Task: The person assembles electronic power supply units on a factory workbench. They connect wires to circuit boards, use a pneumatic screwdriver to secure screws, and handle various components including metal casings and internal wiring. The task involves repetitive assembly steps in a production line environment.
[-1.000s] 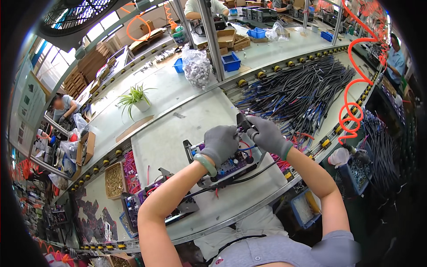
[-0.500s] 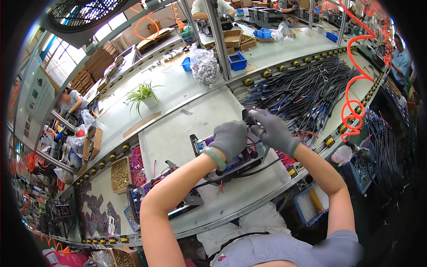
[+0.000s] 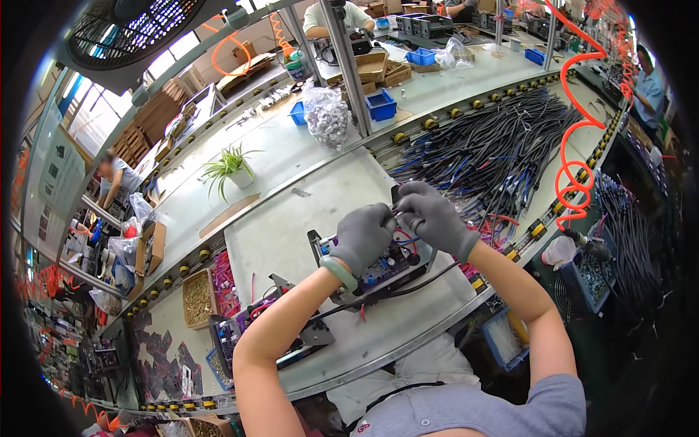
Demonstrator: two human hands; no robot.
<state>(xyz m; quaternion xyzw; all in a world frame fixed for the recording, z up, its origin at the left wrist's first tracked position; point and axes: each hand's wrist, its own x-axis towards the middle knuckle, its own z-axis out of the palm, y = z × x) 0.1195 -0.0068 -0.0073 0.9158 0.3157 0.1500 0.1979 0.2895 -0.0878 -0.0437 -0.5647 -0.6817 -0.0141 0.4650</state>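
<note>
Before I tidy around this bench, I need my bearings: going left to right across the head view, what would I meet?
Pale panel, potted plant, left gloved hand, right gloved hand, coiled orange hose, person in a blue shirt.

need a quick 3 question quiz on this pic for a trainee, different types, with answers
1. True or false: the left hand and right hand both wear grey gloves.
2. What colour is the pot holding the green plant?
a) red
b) white
c) black
3. What lies heaped just beyond the right hand?

Key:
1. True
2. b
3. Cables, mostly black
</note>
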